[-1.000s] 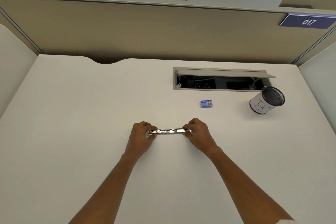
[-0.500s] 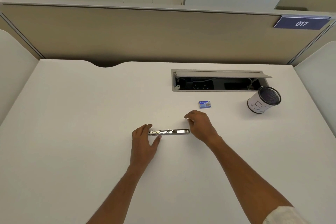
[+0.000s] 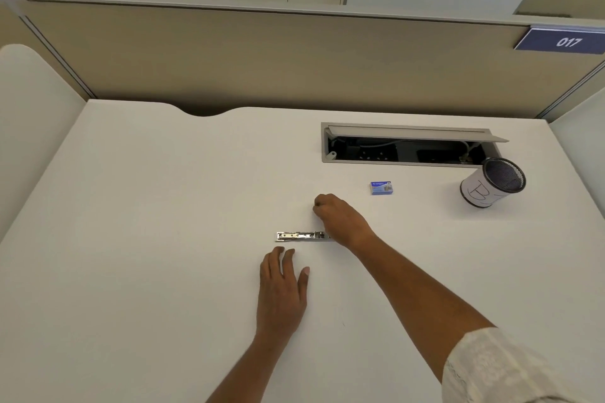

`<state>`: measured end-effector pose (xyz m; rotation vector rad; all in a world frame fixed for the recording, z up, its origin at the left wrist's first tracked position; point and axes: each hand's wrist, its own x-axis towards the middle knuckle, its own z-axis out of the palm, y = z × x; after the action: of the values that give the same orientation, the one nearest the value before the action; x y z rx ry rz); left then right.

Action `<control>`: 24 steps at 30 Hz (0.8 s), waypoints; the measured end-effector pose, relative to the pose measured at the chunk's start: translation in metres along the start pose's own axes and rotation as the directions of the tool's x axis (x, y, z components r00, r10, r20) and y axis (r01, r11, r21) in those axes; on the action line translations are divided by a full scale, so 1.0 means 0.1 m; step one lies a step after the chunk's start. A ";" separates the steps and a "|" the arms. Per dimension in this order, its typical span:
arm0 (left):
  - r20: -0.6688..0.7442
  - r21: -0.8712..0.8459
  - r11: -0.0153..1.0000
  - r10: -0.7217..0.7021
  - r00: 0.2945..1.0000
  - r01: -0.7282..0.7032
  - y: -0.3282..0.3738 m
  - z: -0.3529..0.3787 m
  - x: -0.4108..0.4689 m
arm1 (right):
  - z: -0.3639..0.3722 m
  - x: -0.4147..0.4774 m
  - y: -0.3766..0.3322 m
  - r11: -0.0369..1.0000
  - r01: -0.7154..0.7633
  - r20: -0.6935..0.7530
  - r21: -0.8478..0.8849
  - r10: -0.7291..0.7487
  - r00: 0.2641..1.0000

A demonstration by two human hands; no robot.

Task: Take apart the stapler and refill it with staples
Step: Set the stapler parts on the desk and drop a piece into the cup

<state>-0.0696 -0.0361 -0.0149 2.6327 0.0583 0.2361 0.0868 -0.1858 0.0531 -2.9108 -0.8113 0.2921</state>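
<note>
- Step in hand, at a guess: get the staple box [image 3: 381, 188] for the refill.
- Best to move the right grip [image 3: 340, 219] toward 2 o'clock, straight to the box, lifting clear of the stapler [image 3: 302, 235] so as not to knock it.
- Good to have the left grip [image 3: 281, 291] low and close, ready to hold the stapler steady.
- Right grip: fingers curled in; cannot tell if holding anything small. Wrist side over the stapler's right end.
- Left grip: wide and flat on the desk [image 3: 131, 239], holding nothing, at about 7 o'clock from the stapler, not touching it.
- Stapler: near the middle of the desk, lying flat, pointing from 9 to 3 o'clock.
- Looks long, thin and shiny silver, with small bumps along the top; seems opened out flat.
- Staple box: small and blue, well apart from the stapler, with a mesh cup [image 3: 494, 181] at 3 o'clock from it.
</note>
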 end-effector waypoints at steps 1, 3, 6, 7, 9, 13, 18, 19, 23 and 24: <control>0.004 0.002 1.000 -0.009 1.000 0.009 -0.01 0.00 0.00 | 0.00 -0.04 0.04 1.000 0.007 0.007 -0.011 -0.007 1.000; 0.010 -0.013 0.999 -0.034 0.999 0.035 -0.01 0.01 0.01 | 0.00 -0.14 0.14 1.000 0.009 0.013 -0.020 -0.009 1.000; 0.017 -0.029 0.999 -0.045 0.999 0.046 -0.01 0.01 0.03 | -0.01 -0.32 0.30 1.000 -0.005 0.016 -0.018 0.006 1.000; 0.019 -0.029 0.999 -0.041 0.999 0.042 -0.01 0.02 0.03 | -0.01 -0.39 0.36 1.000 -0.022 0.012 -0.009 0.022 1.000; 0.018 -0.030 0.999 -0.033 0.999 0.034 -0.01 0.02 0.03 | 0.00 -0.52 0.47 0.997 -0.073 -0.002 0.016 0.073 0.997; 0.025 -0.008 1.000 -0.027 0.999 0.027 -0.02 0.01 0.04 | 0.09 -0.82 0.52 0.984 -0.171 -0.067 0.058 0.175 0.982; 0.030 0.017 1.000 -0.019 0.999 0.018 0.01 -0.01 0.03 | 0.27 -1.20 0.29 0.954 -0.290 -0.096 0.078 0.297 0.950; 0.032 0.022 1.000 -0.019 0.999 0.018 0.02 -0.02 0.03 | 0.32 -1.28 0.21 0.945 -0.314 -0.110 0.089 0.323 0.940; 0.049 0.025 0.999 -0.022 0.999 0.021 0.04 -0.05 0.04 | 0.48 -1.58 -0.19 0.936 -0.331 -0.158 0.117 0.347 0.925; 0.053 0.024 0.999 -0.025 0.998 0.024 0.04 -0.06 0.03 | 0.51 -1.64 -0.27 0.940 -0.323 -0.154 0.109 0.337 0.929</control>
<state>-0.0672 -0.0369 -0.0075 2.6580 0.0761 0.1571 -0.0748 -0.2459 0.0331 -2.9315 -0.2733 0.0956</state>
